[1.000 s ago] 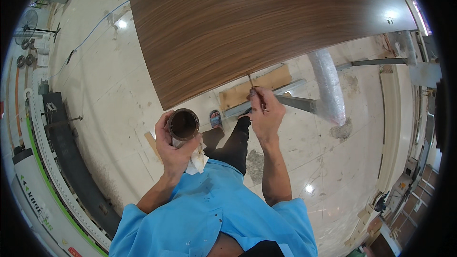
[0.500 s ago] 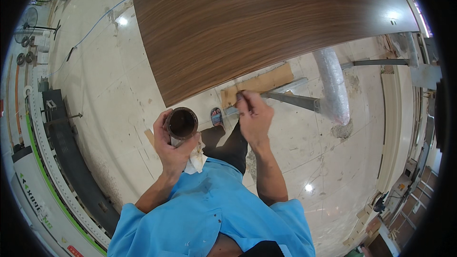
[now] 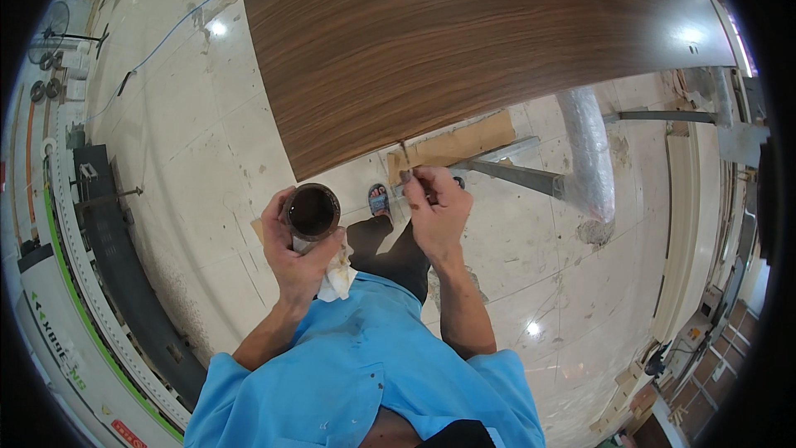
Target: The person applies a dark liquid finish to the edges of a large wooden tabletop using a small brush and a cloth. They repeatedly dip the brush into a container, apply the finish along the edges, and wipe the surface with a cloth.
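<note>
My left hand (image 3: 294,270) is closed round a round, brown-stained pot (image 3: 313,212) with a dark inside. A crumpled, stained white cloth (image 3: 337,278) is tucked against the pot under that hand. To the right, my right hand (image 3: 436,214) has thumb and fingers pinched together on a slim brown tool (image 3: 404,148), whose kind is too small to make out. Its tip reaches up to the near edge of a large brown wood-grain board (image 3: 464,41); I cannot tell whether they touch. The thumb has dark stains.
Beneath the board are a tan strip (image 3: 464,143), a grey metal bar (image 3: 518,178) and a plastic-wrapped roll (image 3: 587,153). A long machine (image 3: 62,348) lines the left side. Blue cable (image 3: 170,37) crosses the tiled floor. Long pale panels (image 3: 680,224) stand at the right.
My right hand has drawn slightly down and left, and the slim brown tool now shows above its fingers. The left hand still holds the pot. The whole view has shifted a little.
</note>
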`<action>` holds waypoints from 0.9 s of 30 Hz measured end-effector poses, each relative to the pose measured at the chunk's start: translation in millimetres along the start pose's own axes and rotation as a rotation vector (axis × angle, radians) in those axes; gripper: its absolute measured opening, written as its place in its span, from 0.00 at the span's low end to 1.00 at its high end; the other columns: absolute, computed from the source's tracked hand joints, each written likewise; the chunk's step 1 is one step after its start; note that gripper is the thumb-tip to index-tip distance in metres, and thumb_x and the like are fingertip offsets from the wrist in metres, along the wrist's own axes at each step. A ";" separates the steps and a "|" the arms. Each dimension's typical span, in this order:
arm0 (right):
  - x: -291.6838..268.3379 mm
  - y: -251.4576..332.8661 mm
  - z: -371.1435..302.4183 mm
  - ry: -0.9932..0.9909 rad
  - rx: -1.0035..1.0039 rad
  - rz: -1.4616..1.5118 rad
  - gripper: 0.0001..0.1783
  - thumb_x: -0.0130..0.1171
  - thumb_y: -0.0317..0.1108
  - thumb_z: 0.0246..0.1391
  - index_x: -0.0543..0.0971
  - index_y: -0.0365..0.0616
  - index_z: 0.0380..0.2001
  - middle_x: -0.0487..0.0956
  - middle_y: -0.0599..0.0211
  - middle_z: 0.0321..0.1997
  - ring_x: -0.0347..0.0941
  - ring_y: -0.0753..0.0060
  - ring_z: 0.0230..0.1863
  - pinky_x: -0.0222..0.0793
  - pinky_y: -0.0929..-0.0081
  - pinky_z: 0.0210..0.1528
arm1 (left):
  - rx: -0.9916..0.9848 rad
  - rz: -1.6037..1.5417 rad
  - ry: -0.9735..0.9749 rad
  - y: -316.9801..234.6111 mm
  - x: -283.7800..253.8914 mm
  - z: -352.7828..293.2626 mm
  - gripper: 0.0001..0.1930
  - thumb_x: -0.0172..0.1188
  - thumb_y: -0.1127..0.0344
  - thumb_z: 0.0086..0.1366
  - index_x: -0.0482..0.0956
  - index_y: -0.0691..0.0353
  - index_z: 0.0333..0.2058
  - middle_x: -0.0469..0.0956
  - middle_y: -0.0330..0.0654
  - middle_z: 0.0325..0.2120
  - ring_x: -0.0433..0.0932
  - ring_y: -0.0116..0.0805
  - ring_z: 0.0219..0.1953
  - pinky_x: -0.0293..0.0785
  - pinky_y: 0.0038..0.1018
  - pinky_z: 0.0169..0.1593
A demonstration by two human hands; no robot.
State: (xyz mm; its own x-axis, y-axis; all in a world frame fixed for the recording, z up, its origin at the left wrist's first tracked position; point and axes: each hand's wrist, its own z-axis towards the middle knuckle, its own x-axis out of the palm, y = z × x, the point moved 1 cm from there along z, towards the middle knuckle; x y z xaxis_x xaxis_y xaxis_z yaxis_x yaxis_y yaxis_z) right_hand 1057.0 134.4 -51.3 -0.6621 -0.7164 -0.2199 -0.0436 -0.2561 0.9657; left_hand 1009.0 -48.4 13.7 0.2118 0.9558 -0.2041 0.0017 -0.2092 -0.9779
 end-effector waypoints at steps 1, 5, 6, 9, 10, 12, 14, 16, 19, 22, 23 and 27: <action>-3.6 -3.6 1.4 -0.050 0.090 0.019 0.07 0.62 0.28 0.58 0.78 0.34 0.33 0.77 0.71 0.22 0.70 0.86 0.25 0.67 0.86 0.26 | -0.004 0.001 -0.002 -0.1 -1.0 0.1 0.39 0.70 0.80 0.49 0.61 0.66 0.58 0.73 0.47 0.47 0.75 0.34 0.50 0.73 0.30 0.54; -14.3 -8.4 8.0 -0.231 0.247 0.131 0.05 0.65 0.27 0.53 0.79 0.37 0.30 0.78 0.65 0.21 0.73 0.76 0.23 0.68 0.78 0.27 | 0.006 0.009 -0.023 0.4 -2.5 -0.7 0.38 0.70 0.80 0.48 0.61 0.66 0.58 0.73 0.47 0.47 0.75 0.34 0.50 0.73 0.29 0.53; -15.2 -7.6 9.9 -0.269 0.275 0.172 0.05 0.66 0.27 0.50 0.80 0.39 0.29 0.78 0.61 0.20 0.75 0.71 0.22 0.69 0.75 0.28 | 0.008 0.010 -0.032 0.4 -2.9 -0.7 0.38 0.70 0.80 0.48 0.61 0.66 0.58 0.72 0.47 0.48 0.75 0.34 0.50 0.73 0.29 0.53; 5.8 6.2 1.8 -0.079 0.213 -0.051 0.06 0.67 0.28 0.50 0.80 0.39 0.29 0.77 0.63 0.19 0.74 0.71 0.21 0.68 0.73 0.27 | 0.020 -0.002 -0.056 -0.8 -5.0 0.1 0.39 0.70 0.80 0.49 0.61 0.67 0.59 0.72 0.48 0.48 0.75 0.34 0.50 0.74 0.29 0.54; 10.0 9.9 -1.3 -0.014 0.148 -0.022 0.06 0.67 0.27 0.49 0.79 0.40 0.29 0.77 0.63 0.19 0.74 0.71 0.21 0.68 0.73 0.27 | 0.014 -0.006 -0.059 -1.1 -5.3 0.1 0.39 0.70 0.80 0.49 0.60 0.67 0.59 0.72 0.48 0.48 0.75 0.34 0.50 0.74 0.29 0.54; 17.4 15.7 -5.2 0.089 0.051 0.009 0.06 0.67 0.27 0.49 0.79 0.40 0.29 0.77 0.63 0.20 0.74 0.71 0.21 0.69 0.73 0.27 | 0.016 -0.021 -0.067 -2.1 -8.4 1.7 0.39 0.70 0.80 0.49 0.60 0.67 0.59 0.71 0.48 0.49 0.75 0.34 0.50 0.74 0.29 0.54; 12.4 14.4 -5.3 -0.045 0.112 0.023 0.06 0.68 0.27 0.49 0.79 0.39 0.28 0.77 0.64 0.20 0.73 0.73 0.21 0.68 0.75 0.26 | 0.034 -0.044 -0.086 -2.2 -10.3 2.0 0.39 0.70 0.80 0.49 0.60 0.67 0.59 0.71 0.48 0.49 0.74 0.34 0.50 0.73 0.29 0.54; 5.2 10.1 -4.4 -0.194 0.189 0.036 0.07 0.68 0.27 0.49 0.79 0.39 0.28 0.77 0.65 0.20 0.73 0.74 0.20 0.67 0.77 0.26 | 0.050 0.013 -0.090 -0.4 -5.6 -0.8 0.39 0.70 0.80 0.49 0.60 0.67 0.59 0.71 0.48 0.49 0.74 0.34 0.51 0.74 0.29 0.55; 10.0 6.3 -8.5 -0.083 0.254 0.088 0.06 0.67 0.27 0.49 0.79 0.39 0.28 0.77 0.64 0.20 0.73 0.74 0.20 0.67 0.77 0.26 | 0.028 0.026 -0.110 -1.0 -6.8 -3.8 0.38 0.69 0.80 0.49 0.60 0.67 0.59 0.71 0.48 0.49 0.74 0.34 0.51 0.74 0.30 0.55; 27.3 10.0 -15.4 0.078 0.124 -0.034 0.07 0.67 0.29 0.50 0.79 0.39 0.29 0.78 0.59 0.21 0.74 0.67 0.22 0.69 0.73 0.27 | 0.022 0.001 -0.126 -1.2 -6.8 -2.1 0.38 0.69 0.80 0.49 0.60 0.67 0.59 0.71 0.48 0.49 0.75 0.34 0.51 0.75 0.30 0.54; 28.1 11.4 -17.1 0.119 0.074 -0.035 0.07 0.67 0.30 0.51 0.79 0.39 0.30 0.78 0.59 0.22 0.74 0.66 0.23 0.69 0.73 0.28 | 0.021 -0.003 -0.131 -1.5 -7.6 -1.4 0.38 0.69 0.80 0.50 0.60 0.67 0.59 0.71 0.48 0.49 0.75 0.34 0.51 0.75 0.30 0.53; 23.3 11.9 -18.4 -0.013 0.192 0.111 0.07 0.67 0.30 0.51 0.80 0.41 0.30 0.78 0.60 0.21 0.73 0.71 0.23 0.68 0.75 0.28 | 0.043 -0.017 -0.148 -2.1 -12.7 -1.3 0.38 0.69 0.81 0.50 0.60 0.67 0.59 0.71 0.48 0.49 0.75 0.34 0.50 0.77 0.29 0.52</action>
State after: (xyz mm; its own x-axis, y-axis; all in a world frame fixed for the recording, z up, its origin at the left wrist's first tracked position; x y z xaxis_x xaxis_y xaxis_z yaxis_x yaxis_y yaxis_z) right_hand 1054.8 102.7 -47.5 -0.6803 -0.7245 -0.1106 -0.1113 -0.0470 0.9927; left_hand 1007.6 -60.3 18.3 0.0653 0.9797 -0.1894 -0.0389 -0.1871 -0.9816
